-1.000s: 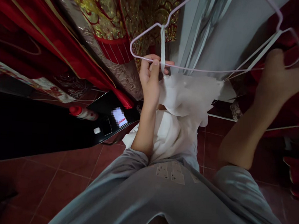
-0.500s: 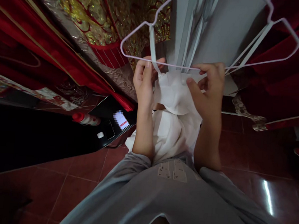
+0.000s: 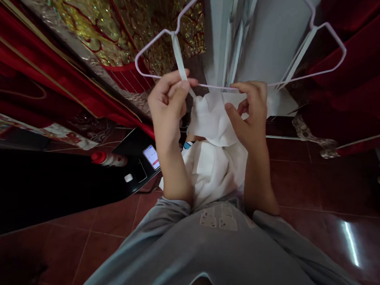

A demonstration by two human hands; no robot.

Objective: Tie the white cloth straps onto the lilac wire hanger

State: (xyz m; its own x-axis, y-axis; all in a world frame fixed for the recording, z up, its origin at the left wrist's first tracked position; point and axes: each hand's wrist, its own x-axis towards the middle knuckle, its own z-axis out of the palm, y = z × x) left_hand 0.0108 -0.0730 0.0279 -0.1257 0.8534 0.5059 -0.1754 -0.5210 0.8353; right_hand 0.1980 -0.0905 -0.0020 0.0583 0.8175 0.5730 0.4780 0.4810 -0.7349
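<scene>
The step in hand appears to be adjusting a soft white fabric garment (image 3: 214, 122) on a thin, pale-lilac wire hanger (image 3: 214, 87). The garment hangs below the hanger's lower bar, in front of the person's body, with its cloth bunched in loose folds. A flat white strap (image 3: 179, 58) loops over the notch on the person's left, and narrow pale straps (image 3: 297, 56) loop over the notch on the right.

The left hand (image 3: 168, 103) has its thumb and forefinger closed on the left strap, close to the bar. The right hand (image 3: 251, 114) has its thumb spread apart from the forefinger, which reaches along the bar, and its other fingers curled; how firmly they bear on the bar cannot be told.

The next move seems to call for a steady hanger and a light pull on the garment's upper edge, so that it sits evenly without either side's straps slipping from the notches.
</scene>
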